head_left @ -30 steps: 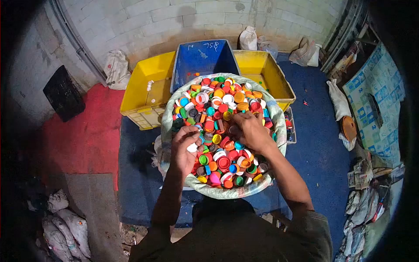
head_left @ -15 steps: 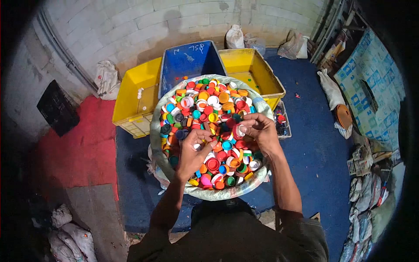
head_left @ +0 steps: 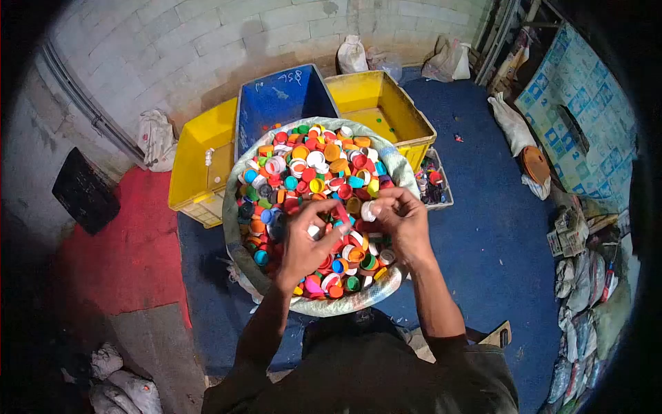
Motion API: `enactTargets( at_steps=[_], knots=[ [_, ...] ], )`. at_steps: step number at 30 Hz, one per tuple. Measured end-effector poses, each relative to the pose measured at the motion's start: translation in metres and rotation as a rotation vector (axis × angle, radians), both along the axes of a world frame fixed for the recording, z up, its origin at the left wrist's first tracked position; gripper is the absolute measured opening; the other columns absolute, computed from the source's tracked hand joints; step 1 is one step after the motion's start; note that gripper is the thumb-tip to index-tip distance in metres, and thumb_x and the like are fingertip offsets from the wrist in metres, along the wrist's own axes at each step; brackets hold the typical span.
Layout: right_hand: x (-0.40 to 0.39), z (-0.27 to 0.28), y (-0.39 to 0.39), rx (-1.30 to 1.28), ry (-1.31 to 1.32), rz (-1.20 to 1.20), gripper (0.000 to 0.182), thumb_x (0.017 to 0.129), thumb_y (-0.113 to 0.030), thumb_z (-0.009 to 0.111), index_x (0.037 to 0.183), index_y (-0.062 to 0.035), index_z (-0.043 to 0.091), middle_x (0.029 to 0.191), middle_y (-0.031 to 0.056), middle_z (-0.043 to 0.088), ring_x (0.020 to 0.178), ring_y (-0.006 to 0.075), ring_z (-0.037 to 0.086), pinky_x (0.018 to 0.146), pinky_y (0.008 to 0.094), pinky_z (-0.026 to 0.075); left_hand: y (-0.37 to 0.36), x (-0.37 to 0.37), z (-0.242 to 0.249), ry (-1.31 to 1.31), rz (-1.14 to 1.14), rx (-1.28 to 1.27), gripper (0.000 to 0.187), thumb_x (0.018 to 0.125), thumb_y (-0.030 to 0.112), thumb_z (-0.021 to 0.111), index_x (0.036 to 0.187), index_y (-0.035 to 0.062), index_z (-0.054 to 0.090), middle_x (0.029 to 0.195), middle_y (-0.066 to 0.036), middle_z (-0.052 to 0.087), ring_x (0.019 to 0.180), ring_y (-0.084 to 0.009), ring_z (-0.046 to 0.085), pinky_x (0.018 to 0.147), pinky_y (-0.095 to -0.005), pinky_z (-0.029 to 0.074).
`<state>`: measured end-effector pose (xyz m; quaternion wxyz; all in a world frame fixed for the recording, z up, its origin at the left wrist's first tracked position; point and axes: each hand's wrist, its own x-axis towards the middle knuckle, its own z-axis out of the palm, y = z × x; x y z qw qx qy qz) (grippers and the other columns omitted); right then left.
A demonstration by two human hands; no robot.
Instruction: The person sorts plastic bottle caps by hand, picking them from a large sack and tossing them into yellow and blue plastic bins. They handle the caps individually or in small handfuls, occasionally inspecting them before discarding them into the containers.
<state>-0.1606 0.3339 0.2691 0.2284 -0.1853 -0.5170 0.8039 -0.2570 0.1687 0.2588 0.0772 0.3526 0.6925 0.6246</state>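
A large sack [head_left: 234, 234] with a rolled rim stands in front of me, heaped with plastic bottle caps [head_left: 317, 169] of many colours. Over the right part of the heap, my right hand [head_left: 405, 226] pinches a white bottle cap [head_left: 368, 211] between thumb and fingers. My left hand [head_left: 307, 241] is curled just to its left, with a red bottle cap [head_left: 343, 212] at its fingertips. Another white cap [head_left: 313, 232] shows within the curve of the left hand. The two held caps are close together but apart.
Behind the sack stand a blue bin [head_left: 283, 103] and two yellow bins, one left [head_left: 200, 152] and one right [head_left: 376, 90]. A small crate [head_left: 441, 183] of dark pieces sits at the right. White sacks [head_left: 352, 55] lean along the wall; bundled bags [head_left: 583, 310] lie far right.
The red cap has passed from the right hand to the left, while the white cap stays in the right hand. Both hands have drawn slightly apart. The whole view has shifted a little.
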Motion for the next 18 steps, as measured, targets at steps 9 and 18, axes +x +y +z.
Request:
enactTargets(
  at_steps=[9, 18],
  knots=[
    [0.050, -0.004, 0.035, -0.321, 0.221, -0.261, 0.028, 0.089, 0.001, 0.040, 0.111, 0.0058, 0.055, 0.106, 0.0171, 0.062, 0.090, 0.0246, 0.066, 0.075, 0.0345, 0.059, 0.018, 0.022, 0.011, 0.298, -0.247, -0.202, 0.034, 0.078, 0.005, 0.073, 0.110, 0.0047, 0.064, 0.094, -0.011, 0.069, 0.075, -0.0216, 0.067, 0.066, -0.0319, 0.052],
    [0.083, -0.012, 0.025, -0.445, 0.130, -0.213, 0.023, 0.090, -0.016, 0.056, 0.108, -0.0016, 0.058, 0.092, 0.0042, 0.060, 0.066, 0.0118, 0.054, 0.051, 0.0263, 0.045, 0.048, 0.041, 0.001, 0.463, -0.507, -0.621, 0.031, 0.082, 0.010, 0.062, 0.113, 0.0054, 0.060, 0.094, -0.025, 0.062, 0.090, -0.0432, 0.062, 0.079, -0.0510, 0.049]
  ],
)
